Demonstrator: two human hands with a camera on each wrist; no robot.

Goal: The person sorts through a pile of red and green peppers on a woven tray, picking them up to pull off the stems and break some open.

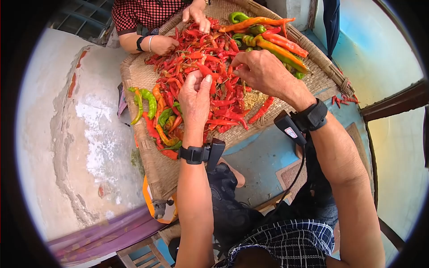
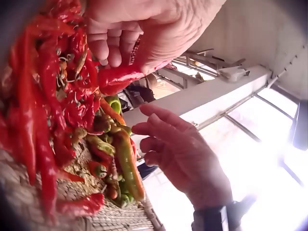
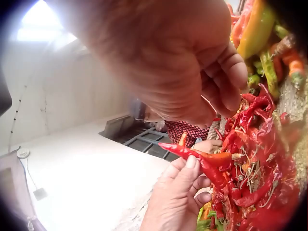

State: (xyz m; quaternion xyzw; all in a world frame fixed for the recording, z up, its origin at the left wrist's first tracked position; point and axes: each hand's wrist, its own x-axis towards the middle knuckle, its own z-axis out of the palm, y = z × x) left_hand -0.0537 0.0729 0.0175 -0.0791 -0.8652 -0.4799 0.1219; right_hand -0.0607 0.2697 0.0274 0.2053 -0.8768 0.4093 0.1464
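My left hand [image 1: 195,99] pinches a red chili pepper [image 1: 206,71] between thumb and fingers, above a heap of red chilies [image 1: 187,58]. In the right wrist view that pepper [image 3: 183,151] points its narrow tip away from the heap, the thumb lying along it. To the right, my right hand [image 1: 270,76] hovers near the heap with fingers loosely bent. Nothing shows between those fingers in the left wrist view, where the right hand [image 2: 185,154] is seen from the side. The chilies lie on a large woven tray [image 1: 154,167].
Across the tray a person in a dotted red-and-black top works at the heap with both hands [image 1: 196,14]. Larger green and orange peppers [image 1: 281,51] lie at the far right, more green ones [image 1: 167,120] at the left. Loose seeds [image 1: 254,99] lie near the right hand.
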